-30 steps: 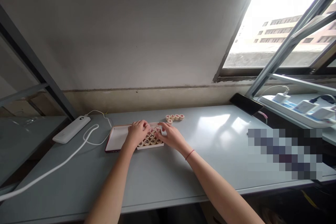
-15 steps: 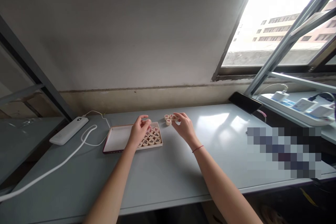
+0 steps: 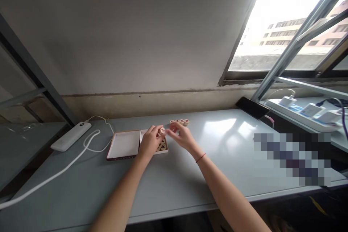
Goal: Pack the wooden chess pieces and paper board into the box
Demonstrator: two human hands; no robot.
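My left hand is closed on a round wooden Chinese chess piece, pinched between thumb and fingers above the open box. Close to that piece, my right hand has its thumb and fingers apart, with nothing visible between them. Beneath my left hand is the white-lined box; more chess pieces with dark characters show in it, partly hidden by the hand. Beyond my right hand stands a short row of chess pieces with red characters, partly covered by the fingers.
The box's lid lies flat at the left. Further left, a white power bank has a white cable near it. At right are a dark phone and a power strip. Behind the grey desk rises a wall.
My left hand has shifted right with a piece now showing in its fingers. My right hand has moved left towards it, away from the pieces, which now form a row.
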